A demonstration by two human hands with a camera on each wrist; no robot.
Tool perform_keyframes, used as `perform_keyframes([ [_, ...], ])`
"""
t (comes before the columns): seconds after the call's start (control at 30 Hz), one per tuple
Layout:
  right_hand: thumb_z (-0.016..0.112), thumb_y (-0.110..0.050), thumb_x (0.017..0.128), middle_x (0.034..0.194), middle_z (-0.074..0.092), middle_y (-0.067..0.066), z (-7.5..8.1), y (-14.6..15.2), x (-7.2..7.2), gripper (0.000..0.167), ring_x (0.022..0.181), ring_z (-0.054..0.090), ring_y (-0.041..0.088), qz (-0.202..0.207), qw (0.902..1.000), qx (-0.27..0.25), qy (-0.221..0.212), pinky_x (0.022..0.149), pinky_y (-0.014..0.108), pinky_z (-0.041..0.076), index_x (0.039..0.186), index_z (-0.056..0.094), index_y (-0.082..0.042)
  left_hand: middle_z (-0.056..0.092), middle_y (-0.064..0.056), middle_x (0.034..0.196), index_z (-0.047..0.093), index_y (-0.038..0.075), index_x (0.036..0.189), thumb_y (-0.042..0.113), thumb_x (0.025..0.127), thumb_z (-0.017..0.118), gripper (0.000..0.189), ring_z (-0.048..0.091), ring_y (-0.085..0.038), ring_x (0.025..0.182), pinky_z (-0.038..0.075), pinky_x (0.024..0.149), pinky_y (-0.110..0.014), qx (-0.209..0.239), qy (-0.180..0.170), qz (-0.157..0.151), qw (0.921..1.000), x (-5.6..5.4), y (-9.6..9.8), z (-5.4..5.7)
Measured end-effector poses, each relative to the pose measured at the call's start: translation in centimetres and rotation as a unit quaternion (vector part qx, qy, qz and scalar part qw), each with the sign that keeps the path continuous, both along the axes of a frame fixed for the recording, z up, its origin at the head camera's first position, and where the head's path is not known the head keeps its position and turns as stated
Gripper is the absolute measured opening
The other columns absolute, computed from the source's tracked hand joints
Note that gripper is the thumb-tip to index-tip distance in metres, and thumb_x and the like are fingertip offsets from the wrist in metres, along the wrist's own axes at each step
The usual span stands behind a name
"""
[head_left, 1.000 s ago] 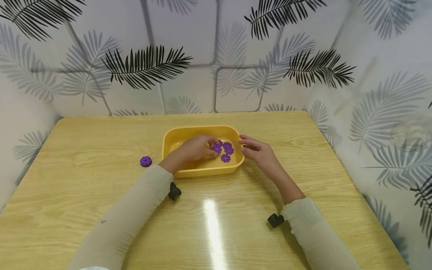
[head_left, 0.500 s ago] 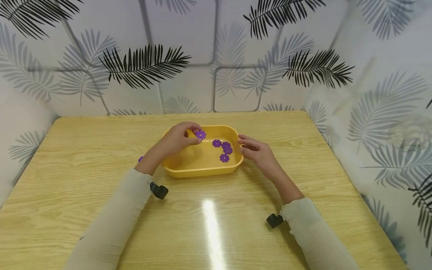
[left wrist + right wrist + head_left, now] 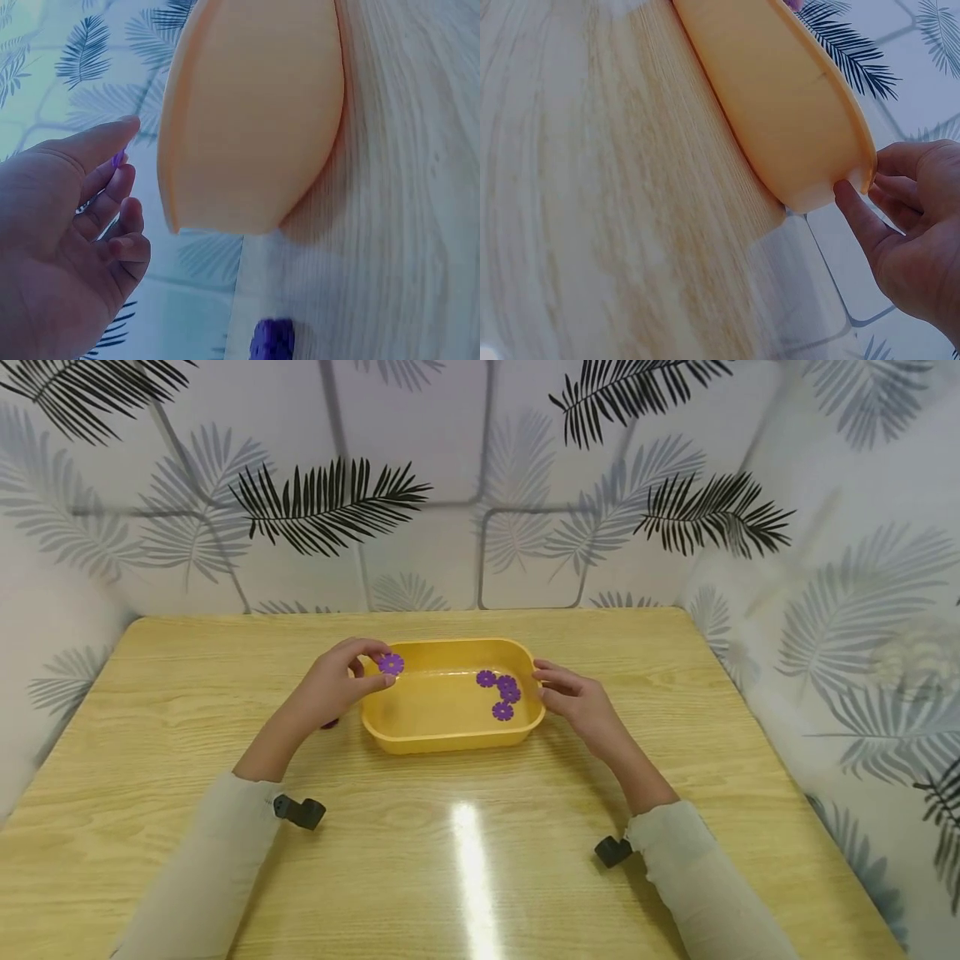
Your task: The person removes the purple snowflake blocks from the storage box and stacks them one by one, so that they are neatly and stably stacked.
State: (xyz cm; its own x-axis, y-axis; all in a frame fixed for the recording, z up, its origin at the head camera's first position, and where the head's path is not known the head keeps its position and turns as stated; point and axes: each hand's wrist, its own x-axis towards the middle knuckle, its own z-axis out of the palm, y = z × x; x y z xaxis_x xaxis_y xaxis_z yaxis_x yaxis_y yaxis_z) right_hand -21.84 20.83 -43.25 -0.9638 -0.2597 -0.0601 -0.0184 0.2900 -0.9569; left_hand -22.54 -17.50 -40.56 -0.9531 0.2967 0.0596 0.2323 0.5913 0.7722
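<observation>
My left hand (image 3: pixel 337 681) pinches a purple flower-shaped plastic disc (image 3: pixel 391 664) between thumb and fingers, over the left end of the yellow tray (image 3: pixel 450 744). In the left wrist view the disc (image 3: pixel 118 159) shows edge-on at the fingertips, level with the tray's rim. At the tray's right end my right hand (image 3: pixel 581 702) holds the rim, its thumb (image 3: pixel 859 214) against the outer wall. Several more purple discs (image 3: pixel 502 711) lie inside the tray, towards the right. Left of the tray, a small stack of purple discs (image 3: pixel 273 340) stands on the table, mostly hidden by my left hand in the head view.
The wooden table (image 3: pixel 405 860) runs back to a wall covering with a leaf pattern (image 3: pixel 420 552). A dark wrist camera (image 3: pixel 302 812) juts out from the left sleeve, and another dark camera (image 3: pixel 613 851) from the right one.
My left hand has lifted one disc from the group in the tray and carried it left to the tray's left rim. The right hand stays at the tray's right end.
</observation>
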Motion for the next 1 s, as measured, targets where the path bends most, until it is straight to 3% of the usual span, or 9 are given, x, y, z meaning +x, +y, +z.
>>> perform_keyframes([
  [0.27, 0.06, -0.022, 0.102, 0.158, 0.042, -0.006, 0.1, 0.1, 0.1, 0.041, 0.143, 0.045, 0.022, 0.002, 1.0, 0.004, -0.001, 0.106, 0.033, 0.047, 0.141, 0.059, -0.008, 0.057, -0.006, 0.129, 0.057, 0.017, 0.136, 0.039, 0.095, 0.069, 0.048, 0.05, -0.025, 0.1, 0.05, 0.068, -0.03, -0.026, -0.008, 0.034, 0.999, 1.7, -2.7, -0.4],
  [0.47, 0.061, -0.022, 0.102, 0.157, 0.044, -0.007, -0.1, 0.0, 0.0, 0.04, 0.142, 0.046, 0.021, 0.001, 1.0, -0.002, -0.002, 0.103, 0.027, 0.049, 0.139, 0.06, -0.009, 0.056, -0.008, 0.131, 0.055, 0.016, 0.139, 0.042, 0.096, 0.067, 0.051, 0.05, -0.027, 0.102, 0.049, 0.071, -0.032, -0.046, -0.018, 0.052, 0.9974, 2.6, -4.8, -0.9],
  [0.7, 0.061, -0.024, 0.102, 0.157, 0.044, -0.008, -0.2, 0.0, 0.0, 0.041, 0.141, 0.046, 0.02, 0.003, 1.0, -0.004, -0.002, 0.102, 0.026, 0.049, 0.14, 0.059, -0.009, 0.056, -0.012, 0.128, 0.058, 0.009, 0.134, 0.032, 0.098, 0.066, 0.043, 0.049, -0.028, 0.1, 0.046, 0.075, -0.036, -0.067, -0.041, 0.047, 0.9958, 3.3, -6.8, -1.8],
  [1.0, 0.061, -0.024, 0.102, 0.157, 0.044, -0.008, -0.1, 0.0, 0.1, 0.042, 0.141, 0.047, 0.02, 0.001, 1.0, -0.006, -0.002, 0.103, 0.027, 0.049, 0.141, 0.059, -0.008, 0.057, -0.017, 0.131, 0.064, 0.009, 0.127, 0.029, 0.096, 0.07, 0.037, 0.054, -0.029, 0.098, 0.044, 0.081, -0.037, -0.087, -0.054, 0.021, 0.9945, 3.3, -8.1, -3.2],
])
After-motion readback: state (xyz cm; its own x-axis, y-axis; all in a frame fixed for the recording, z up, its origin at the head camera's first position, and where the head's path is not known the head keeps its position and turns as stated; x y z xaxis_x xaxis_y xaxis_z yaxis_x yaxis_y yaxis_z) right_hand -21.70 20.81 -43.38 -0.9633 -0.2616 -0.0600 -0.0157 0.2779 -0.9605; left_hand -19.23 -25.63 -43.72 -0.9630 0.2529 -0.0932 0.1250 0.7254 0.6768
